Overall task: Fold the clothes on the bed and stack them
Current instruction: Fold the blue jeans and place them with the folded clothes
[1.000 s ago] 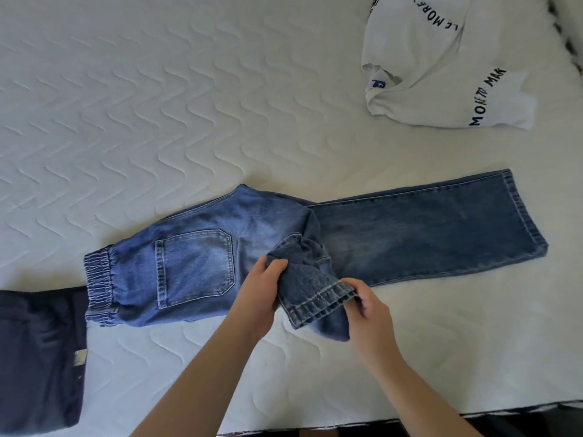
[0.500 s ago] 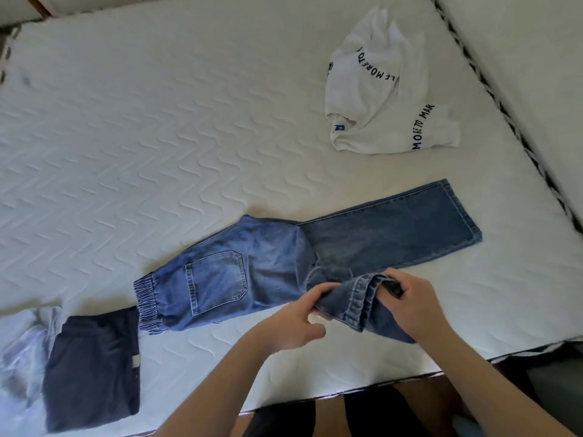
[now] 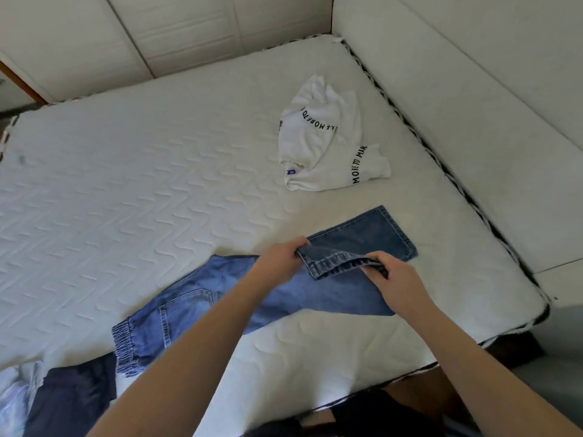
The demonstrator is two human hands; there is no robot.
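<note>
Head view, lower centre: both forearms reach forward over the bed (image 3: 157, 184); left hand (image 3: 277, 260) and right hand (image 3: 394, 279) pinch the jeans (image 3: 315, 298) hem, fingers curled.

One view only, head-worn, wide-angle. Looks forward and steeply down from the near edge of the mattress (image 3: 132, 197), across it toward the padded headboard (image 3: 189, 33) at top and a padded side panel (image 3: 473, 89) at right. Close range: both forearms enter from the bottom edge, left hand (image 3: 277, 263) and right hand (image 3: 397, 279) near frame centre. Straight lines bow toward the edges. No second view to overlap with.
</note>
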